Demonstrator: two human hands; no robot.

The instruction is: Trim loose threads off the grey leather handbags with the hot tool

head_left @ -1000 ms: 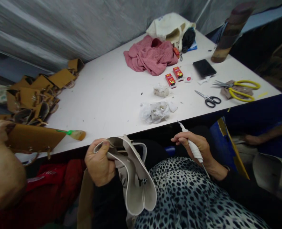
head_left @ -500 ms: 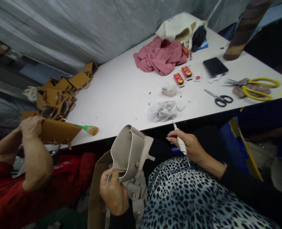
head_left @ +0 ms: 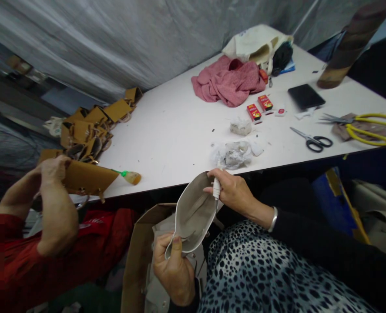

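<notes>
My left hand (head_left: 175, 271) is closed on the near edge of a light grey handbag (head_left: 193, 211), thumb pressed on its rim. The bag's mouth faces up, so its inside shows. In my right hand (head_left: 235, 193) is a slim white-handled tool (head_left: 216, 189) with a thin metal end. That hand is at the bag's right rim, and the metal end is close to or against the edge; I cannot tell whether they touch. Below the bag, more light grey bags (head_left: 156, 287) lie in a cardboard box (head_left: 130, 256).
The white table (head_left: 166, 126) holds crumpled plastic (head_left: 235, 154), black-handled scissors (head_left: 312, 140), yellow-handled scissors (head_left: 372, 126), red boxes (head_left: 254, 113), a black tablet-like object (head_left: 306, 96) and a pink cloth (head_left: 228, 82). On the left, a co-worker's hands (head_left: 54, 169) hold a tan bag (head_left: 88, 176) near several others.
My right hand has moved left with the white-handled tool to the bag's rim. The bag has turned so its opening faces me more. The view has shifted slightly left.
</notes>
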